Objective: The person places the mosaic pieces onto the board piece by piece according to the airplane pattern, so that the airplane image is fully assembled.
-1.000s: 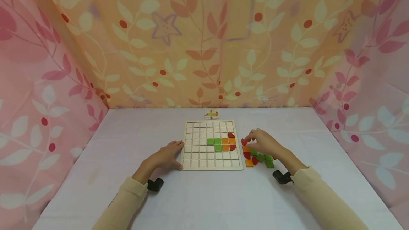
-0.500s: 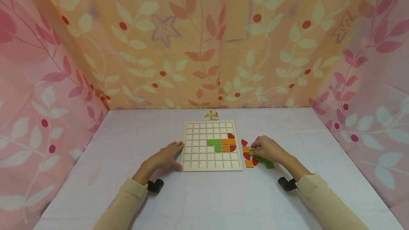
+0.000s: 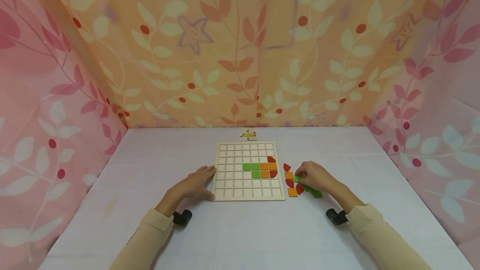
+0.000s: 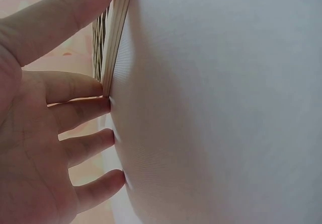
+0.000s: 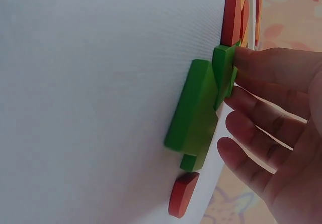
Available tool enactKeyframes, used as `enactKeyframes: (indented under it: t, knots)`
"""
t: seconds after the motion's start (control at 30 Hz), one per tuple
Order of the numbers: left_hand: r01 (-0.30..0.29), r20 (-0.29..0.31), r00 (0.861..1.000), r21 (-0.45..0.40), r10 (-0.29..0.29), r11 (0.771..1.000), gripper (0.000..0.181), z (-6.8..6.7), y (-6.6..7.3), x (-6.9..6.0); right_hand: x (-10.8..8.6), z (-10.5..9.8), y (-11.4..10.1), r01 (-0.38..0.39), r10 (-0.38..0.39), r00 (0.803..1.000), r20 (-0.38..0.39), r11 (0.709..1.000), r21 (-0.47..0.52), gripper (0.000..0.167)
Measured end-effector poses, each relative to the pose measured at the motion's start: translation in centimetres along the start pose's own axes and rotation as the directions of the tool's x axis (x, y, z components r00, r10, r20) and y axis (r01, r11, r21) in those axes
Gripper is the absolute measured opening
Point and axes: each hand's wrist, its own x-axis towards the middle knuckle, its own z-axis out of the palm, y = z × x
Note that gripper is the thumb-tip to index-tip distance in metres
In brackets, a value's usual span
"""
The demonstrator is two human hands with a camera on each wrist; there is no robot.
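A wooden grid board (image 3: 228, 182) lies on the table with green, orange and red tiles set in its right half. At the board's left edge rests my left hand (image 3: 196, 181), fingers spread; in the left wrist view the thumb and forefinger touch the board's side (image 4: 118, 38). To the right of the board, my right hand (image 3: 314, 176) pinches a green square tile (image 3: 297, 178) with thumb and fingertips at the loose pile. More green tiles (image 5: 193, 105) lie stacked under that hand in the right wrist view, partly hidden in the head view.
Loose orange tiles (image 3: 292, 192) and red quarter-round tiles (image 3: 286, 167) lie between the board and the right hand. A small pattern card (image 3: 248, 133) sits behind the board. Flowered cloth (image 3: 240, 53) hangs at the back and both sides of the white table (image 3: 240, 236).
My right hand has left the red quarter-round tile, moved right and down to the green tiles, and taken one between its fingertips. The left hand stays at the board.
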Motion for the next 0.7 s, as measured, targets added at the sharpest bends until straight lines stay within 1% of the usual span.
enactKeyframes:
  t: [0.3,0.47,0.6,0.7]
  knots:
    - [-0.002,0.008,1.0,0.013,0.002,1.0,0.096,-0.15,-0.04,-0.1,0.07,-0.02,-0.43,0.004,-0.004,1.0,0.002,0.999,-0.032,0.023]
    - [-0.002,0.011,1.0,0.007,0.002,1.0,0.096,-0.28,-0.06,-0.12,0.14,-0.13,-0.55,0.004,-0.004,1.0,0.012,0.999,-0.033,0.023]
    - [-0.004,0.012,1.0,0.002,0.004,1.0,0.096,-0.21,-0.13,-0.03,0.19,-0.26,-0.27,0.02,-0.02,1.0,0.021,0.999,-0.025,0.022]
    - [-0.003,0.012,1.0,-0.006,0.003,1.0,0.097,-0.12,-0.16,0.05,0.3,-0.47,-0.04,0.042,-0.042,0.999,0.01,0.999,-0.024,0.022]
